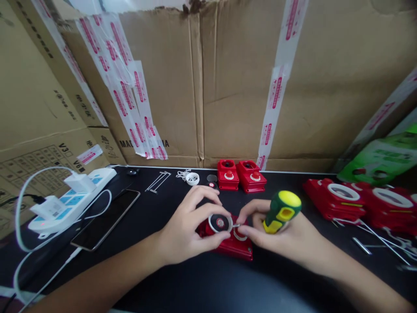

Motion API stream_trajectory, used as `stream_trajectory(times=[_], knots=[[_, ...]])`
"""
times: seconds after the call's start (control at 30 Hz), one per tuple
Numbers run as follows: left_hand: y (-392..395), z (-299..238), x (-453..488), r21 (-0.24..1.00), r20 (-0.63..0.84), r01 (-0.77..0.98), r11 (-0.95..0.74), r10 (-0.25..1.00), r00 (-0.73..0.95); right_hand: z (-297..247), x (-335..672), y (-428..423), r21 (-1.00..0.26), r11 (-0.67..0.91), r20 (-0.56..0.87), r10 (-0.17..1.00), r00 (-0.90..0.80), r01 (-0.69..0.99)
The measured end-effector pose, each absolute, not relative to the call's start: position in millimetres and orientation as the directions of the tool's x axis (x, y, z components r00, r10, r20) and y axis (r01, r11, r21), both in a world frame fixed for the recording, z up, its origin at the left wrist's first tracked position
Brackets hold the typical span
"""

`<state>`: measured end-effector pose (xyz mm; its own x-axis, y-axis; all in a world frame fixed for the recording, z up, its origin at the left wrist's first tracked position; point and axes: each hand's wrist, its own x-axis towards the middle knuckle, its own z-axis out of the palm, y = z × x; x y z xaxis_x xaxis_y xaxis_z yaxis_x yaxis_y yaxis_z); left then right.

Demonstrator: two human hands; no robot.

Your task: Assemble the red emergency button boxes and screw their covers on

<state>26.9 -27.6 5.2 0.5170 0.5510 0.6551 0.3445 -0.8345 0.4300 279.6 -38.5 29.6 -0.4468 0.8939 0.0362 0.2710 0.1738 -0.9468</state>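
Observation:
A red plastic unit [239,248] lies on the black table in front of me. My left hand [189,226] pinches a round black-and-silver part [220,223] over the unit's left end, fingers closed on it. My right hand [276,232] holds a green-and-yellow screwdriver handle [280,211] in the palm. Its thumb and forefinger pinch a small metal piece [236,226] right beside the round part. The screwdriver's shaft is hidden by the hand.
Two red units [241,175] stand at the back by the cardboard wall [234,95]. More red units with white rings [361,200] and metal rods [374,239] lie at the right. A power strip [70,198], a phone [106,219], pins [158,181] and a white cap [192,178] are at the left.

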Motion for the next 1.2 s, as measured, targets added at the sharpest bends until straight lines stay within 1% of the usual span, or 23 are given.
stream_trajectory(times=[0.13, 0.3, 0.37, 0.43, 0.5, 0.53, 0.6, 0.63, 0.7, 0.77, 0.87, 0.97, 1.07, 1.2], knots=[[-38.5, 4.4, 36.5, 0.342, 0.725, 0.362, -0.867, 0.488, 0.486, 29.3, 276.6, -46.0, -0.961, 0.146, 0.005, 0.859, -0.512, 0.235], [-43.0, 5.2, 38.3, 0.302, 0.757, 0.389, -0.87, 0.467, 0.456, 30.1, 274.9, -48.2, -0.965, 0.132, -0.002, 0.86, -0.511, 0.225], [-39.5, 9.2, 33.9, 0.263, 0.769, 0.409, -0.874, 0.445, 0.458, 31.0, 275.4, -46.5, -0.964, 0.149, 0.018, 0.863, -0.505, 0.221], [-29.8, 16.3, 24.4, 0.21, 0.801, 0.484, -0.85, 0.433, 0.413, 31.5, 277.3, -42.8, -0.958, 0.193, 0.076, 0.883, -0.464, 0.211], [-13.3, 25.0, 10.5, 0.192, 0.853, 0.634, -0.749, 0.447, 0.27, 31.4, 280.5, -37.8, -0.947, 0.247, 0.153, 0.909, -0.388, 0.205], [-2.9, 29.2, 2.7, 0.171, 0.885, 0.699, -0.694, 0.42, 0.2, 31.2, 282.3, -35.3, -0.942, 0.267, 0.184, 0.919, -0.349, 0.206], [20.1, 35.4, -11.9, 0.133, 0.908, 0.782, -0.609, 0.391, 0.15, 31.0, 285.5, -30.9, -0.934, 0.29, 0.222, 0.929, -0.297, 0.207], [31.7, 36.7, -17.8, 0.132, 0.896, 0.808, -0.575, 0.417, 0.15, 31.0, 286.7, -29.2, -0.932, 0.296, 0.232, 0.93, -0.284, 0.207], [53.1, 34.9, -25.7, 0.151, 0.825, 0.838, -0.524, 0.534, 0.185, 31.1, 288.3, -26.8, -0.929, 0.31, 0.249, 0.928, -0.277, 0.201], [69.9, 27.6, -29.5, 0.157, 0.753, 0.837, -0.524, 0.612, 0.241, 31.1, 289.0, -25.5, -0.927, 0.32, 0.259, 0.924, -0.282, 0.195], [83.5, 13.3, -33.3, 0.189, 0.658, 0.827, -0.529, 0.694, 0.293, 30.8, 290.3, -24.0, -0.937, 0.302, 0.246, 0.927, -0.282, 0.175], [81.8, 6.4, -39.9, 0.246, 0.58, 0.808, -0.535, 0.749, 0.32, 30.1, 293.4, -21.6, -0.953, 0.278, 0.24, 0.933, -0.268, 0.117], [70.6, 9.5, -45.6, 0.315, 0.525, 0.78, -0.54, 0.784, 0.331, 29.1, 297.6, -17.8, -0.943, 0.326, 0.302, 0.926, -0.226, 0.074], [60.4, 11.1, -45.8, 0.389, 0.43, 0.738, -0.552, 0.817, 0.384, 27.2, 300.5, -13.0, -0.921, 0.368, 0.348, 0.925, -0.151, 0.13]])
